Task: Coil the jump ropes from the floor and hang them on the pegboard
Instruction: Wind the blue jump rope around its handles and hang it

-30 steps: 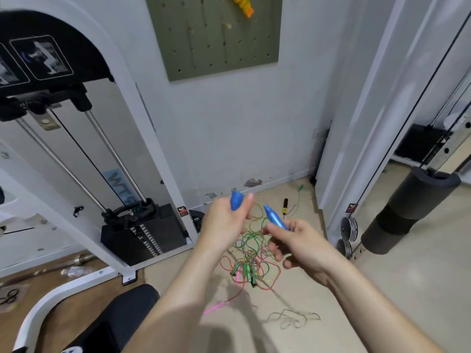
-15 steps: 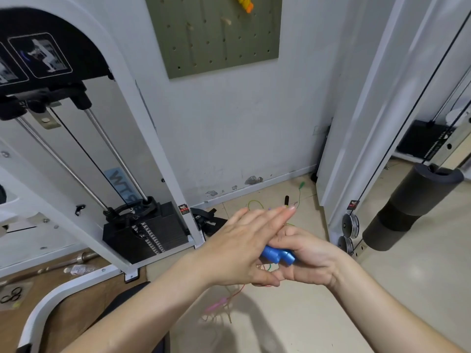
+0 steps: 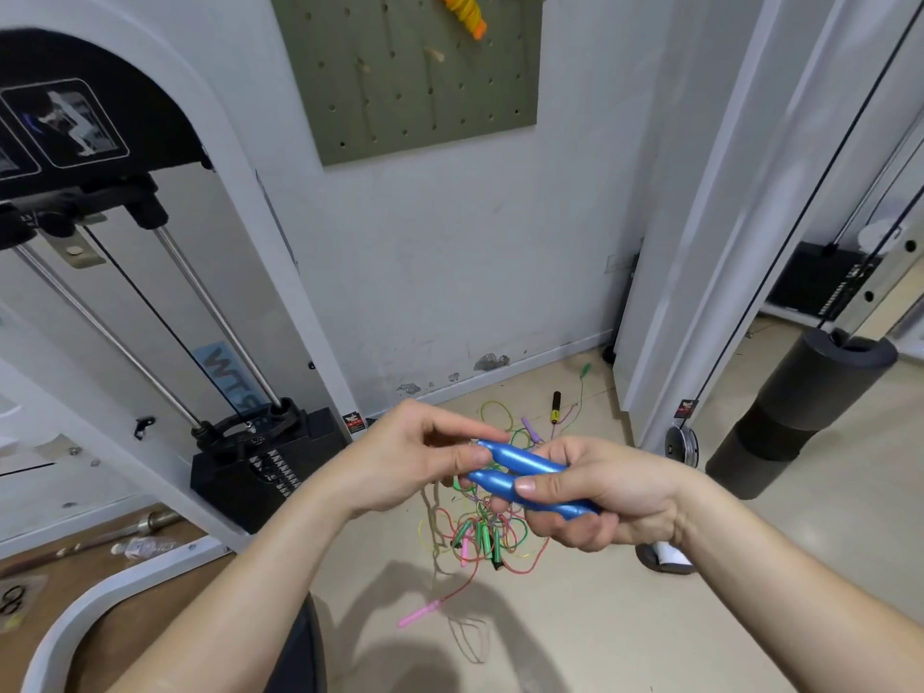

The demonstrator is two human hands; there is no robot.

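Two blue jump rope handles (image 3: 520, 475) lie side by side in my right hand (image 3: 595, 492), which grips them at waist height. My left hand (image 3: 410, 457) pinches their tapered left ends with thumb and fingers. Below, a tangle of red, green and yellow jump ropes (image 3: 480, 532) with green and pink handles lies on the floor. A pink handle (image 3: 417, 615) trails toward me. The green pegboard (image 3: 415, 72) hangs on the wall above, with an orange coiled rope (image 3: 465, 12) at its top.
A white cable machine with a black weight stack (image 3: 260, 467) stands at left. A white post and a black foam roller (image 3: 795, 417) are at right. A black-and-yellow handle (image 3: 555, 407) lies near the wall. A dark seat edge (image 3: 300, 647) is close below me.
The two blue handles, held apart one in each hand, came together into my right hand. My left hand covered them, then drew back to pinch their tips.
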